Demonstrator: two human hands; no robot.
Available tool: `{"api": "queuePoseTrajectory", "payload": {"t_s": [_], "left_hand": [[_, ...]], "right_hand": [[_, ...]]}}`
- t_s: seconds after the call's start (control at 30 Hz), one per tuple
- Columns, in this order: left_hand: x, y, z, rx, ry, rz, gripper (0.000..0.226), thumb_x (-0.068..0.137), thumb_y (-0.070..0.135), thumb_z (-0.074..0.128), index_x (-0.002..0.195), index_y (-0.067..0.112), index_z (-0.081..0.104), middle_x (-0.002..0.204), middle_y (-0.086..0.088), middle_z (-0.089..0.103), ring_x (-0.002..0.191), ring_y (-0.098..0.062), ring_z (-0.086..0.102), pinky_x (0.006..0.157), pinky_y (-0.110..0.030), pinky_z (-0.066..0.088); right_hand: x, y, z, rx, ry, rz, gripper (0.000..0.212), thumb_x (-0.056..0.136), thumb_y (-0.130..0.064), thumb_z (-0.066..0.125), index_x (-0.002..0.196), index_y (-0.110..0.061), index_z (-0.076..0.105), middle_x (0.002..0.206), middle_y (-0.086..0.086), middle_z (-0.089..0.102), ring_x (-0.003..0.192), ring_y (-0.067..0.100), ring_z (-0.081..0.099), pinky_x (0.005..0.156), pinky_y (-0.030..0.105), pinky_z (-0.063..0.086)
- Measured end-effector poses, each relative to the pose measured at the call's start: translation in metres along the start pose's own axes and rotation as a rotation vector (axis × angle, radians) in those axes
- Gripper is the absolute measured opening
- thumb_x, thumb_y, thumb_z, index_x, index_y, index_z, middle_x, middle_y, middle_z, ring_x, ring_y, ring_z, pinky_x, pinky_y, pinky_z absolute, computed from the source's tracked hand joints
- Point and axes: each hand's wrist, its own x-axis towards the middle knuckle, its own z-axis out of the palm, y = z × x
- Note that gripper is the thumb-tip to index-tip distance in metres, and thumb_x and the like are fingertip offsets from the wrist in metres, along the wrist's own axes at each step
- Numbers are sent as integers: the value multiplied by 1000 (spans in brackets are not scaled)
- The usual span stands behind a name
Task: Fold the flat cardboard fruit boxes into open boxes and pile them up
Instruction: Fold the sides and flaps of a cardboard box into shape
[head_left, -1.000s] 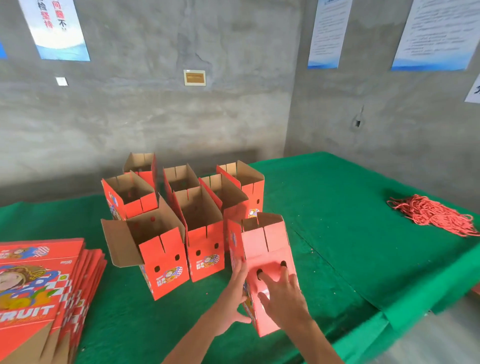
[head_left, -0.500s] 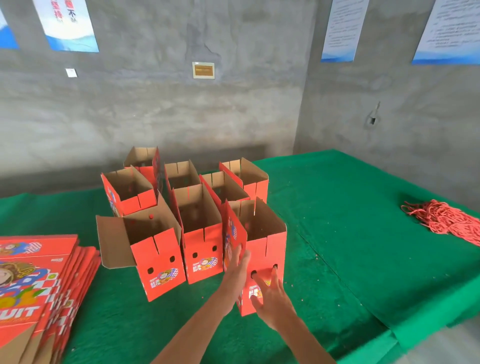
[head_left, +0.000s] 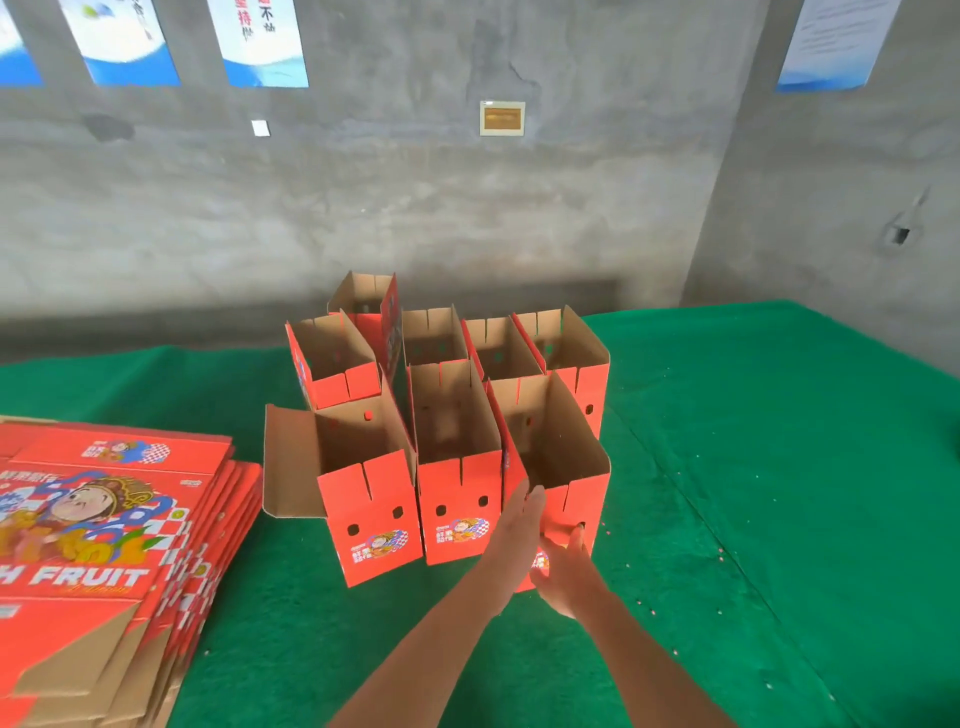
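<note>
Head view. A green-covered table (head_left: 753, 467) fills the lower frame, set against grey concrete walls with posters (head_left: 262, 41) hung along the top.

At table centre stands a cluster of red folded boxes (head_left: 441, 374), tops open, brown inside, packed side by side in rows running from near to far. Eight can be counted. The near row holds three: the near-left box (head_left: 371, 514), with one brown flap swung out to its left; the near-middle box (head_left: 460, 512); and the near-right box (head_left: 563, 457). All stand upright on the cloth, the near-right one touching the near-middle one along its side.

Left hand (head_left: 517, 530): fingers extended and together, palm laid flat against the near-left corner of the near-right box, not closed around anything. Right hand (head_left: 563, 569): pressed on the near face of the same box, low down, with one fingertip at a round hole in that face. Whether it hooks into the hole or only touches the rim cannot be told. Both forearms enter from the bottom edge.

At the near left lies the stack of flat boxes (head_left: 104, 530), unfolded, printed side up, fanned slightly, showing a cartoon figure and the word FRUIT. It sits well apart from the hands.
</note>
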Motion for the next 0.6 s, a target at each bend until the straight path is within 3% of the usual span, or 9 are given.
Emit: {"api": "queuePoseTrajectory", "payload": {"t_s": [0.1, 0.2, 0.27, 0.33, 0.4, 0.47, 0.53, 0.6], "left_hand": [[4, 1, -6, -3, -12, 20, 55, 104, 52, 34, 149, 21, 39, 154, -13, 39, 144, -27, 38, 122, -52, 28], [6, 7, -12, 93, -39, 71, 59, 106, 51, 29, 151, 14, 34, 156, -17, 38, 146, -31, 36, 122, -52, 26], [6, 14, -18, 133, -54, 109, 61, 107, 53, 28, 153, 13, 33, 157, -17, 37, 146, -32, 36, 123, -52, 24], [1, 18, -30, 149, -30, 140, 60, 107, 53, 32, 159, 23, 30, 164, -4, 33, 150, -24, 33, 124, -41, 22], [-4, 18, -50, 187, -8, 182, 54, 107, 45, 42, 158, 30, 33, 161, 3, 40, 146, -22, 40, 119, -36, 30], [-11, 15, -81, 295, -2, 242, 46, 106, 35, 48, 151, 28, 47, 149, 1, 55, 133, -18, 55, 107, -24, 43], [-28, 12, -122, 423, 38, 293, 38, 106, 36, 49, 141, 26, 60, 140, 7, 62, 124, -5, 56, 98, -13, 41], [-54, 9, -169, 551, 136, 333, 34, 106, 38, 50, 133, 25, 67, 135, 12, 64, 121, 0, 56, 104, -17, 40]], "right_hand": [[21, -11, -10, 7, -24, -11, 63, 105, -36, 49, 162, -36, 21, 165, 32, -14, 155, 43, 16, 118, 41, 36], [40, -18, -18, -1, -40, -48, 64, 106, -33, 49, 163, -36, 20, 170, 22, -9, 157, 44, 0, 122, 45, 26], [46, -19, -23, -10, -41, -61, 62, 106, -30, 48, 162, -35, 22, 170, 22, -6, 157, 43, 4, 120, 42, 28], [44, -24, -31, -40, -52, -68, 57, 106, -27, 46, 160, -30, 31, 168, 20, 17, 155, 39, 17, 119, 36, 31], [37, -33, -39, -18, 18, -33, 47, 105, -23, 47, 152, -16, 48, 154, 14, 50, 142, 31, 47, 110, 31, 41], [26, -50, -48, 55, 132, 17, 36, 106, -25, 46, 131, -6, 65, 130, 17, 68, 119, 31, 65, 94, 31, 49], [11, -76, -52, 237, 217, 1, 33, 104, -27, 49, 96, -7, 73, 98, 14, 76, 89, 27, 72, 74, 32, 52], [-9, -111, -47, 513, 231, -99, 35, 100, -26, 57, 73, -7, 67, 70, 7, 73, 64, 21, 70, 65, 38, 55]]}}
